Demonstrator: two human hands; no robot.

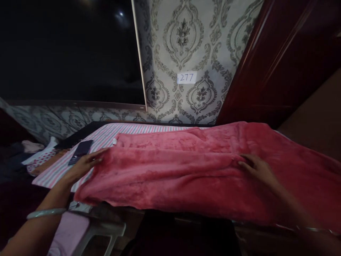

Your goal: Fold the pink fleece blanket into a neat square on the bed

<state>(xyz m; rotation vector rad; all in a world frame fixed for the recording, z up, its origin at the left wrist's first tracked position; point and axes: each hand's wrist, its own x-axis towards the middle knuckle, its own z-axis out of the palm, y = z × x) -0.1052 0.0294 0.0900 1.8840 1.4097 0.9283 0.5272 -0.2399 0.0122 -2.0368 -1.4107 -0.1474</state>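
**Q:** where are you at with that fleece?

**Me:** Looks to me like the smoothing stage. The pink blanket (202, 167) is lying lengthwise across the surface (80, 129), on top of a striped sheet (106, 135), with its near edge drooping over the front at 6 o'clock. My left hand (86, 163) sits at the blanket's 9 o'clock end, fingers stretched out flat and together, touching the edge but not pinching it. My right hand (255, 167) is flat on top toward 3 o'clock, fingers loosely spread, pressing down, gripping nothing.

**Q:** so what does the next move need?

**Me:** I reckon an actual grip. Flat palms only slide on plush, so I'd have to pinch an edge or a corner before anything lifts or folds.

**Q:** got room?

**Me:** Tight in spots. A phone (80, 152) lies just beside my left fingertips at 10 o'clock, easy to knock. The wall (183, 53) closes off 12 o'clock and a dark wooden panel (279, 60) boxes in 2 o'clock. A plastic stool (103, 231) stands below at 7 o'clock. The open run is along the length, 9 to 3.
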